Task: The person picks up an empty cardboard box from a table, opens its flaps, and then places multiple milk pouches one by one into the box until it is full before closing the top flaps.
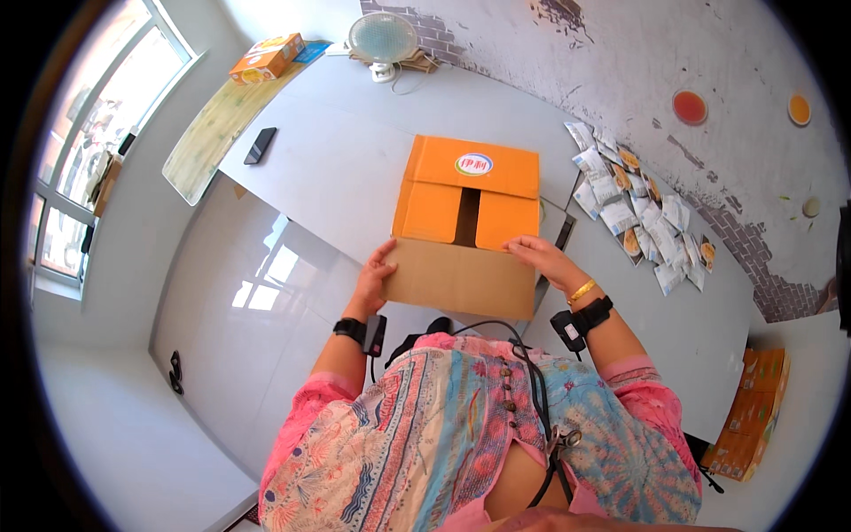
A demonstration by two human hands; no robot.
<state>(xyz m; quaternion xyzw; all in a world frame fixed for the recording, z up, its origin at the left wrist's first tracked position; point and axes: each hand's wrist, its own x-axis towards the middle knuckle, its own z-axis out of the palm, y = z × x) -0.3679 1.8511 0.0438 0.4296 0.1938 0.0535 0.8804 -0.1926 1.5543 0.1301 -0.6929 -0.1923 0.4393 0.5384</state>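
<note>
The box (pixel 433 217) sits at my twelve o'clock, far flap (pixel 510 170) and side flaps (pixel 428 213) folded in; only the near flap (pixel 461 279) looks left to close. My left hand (pixel 372 279) grips its nine-o'clock edge; my right hand (pixel 548 262), half-curled, touches near three, grip unclear.

A wide fisheye faces down from the head, near both hands (pixel 373 280)

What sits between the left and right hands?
The brown flap of the orange carton lies between the left hand and the right hand, as the head view shows.
</note>
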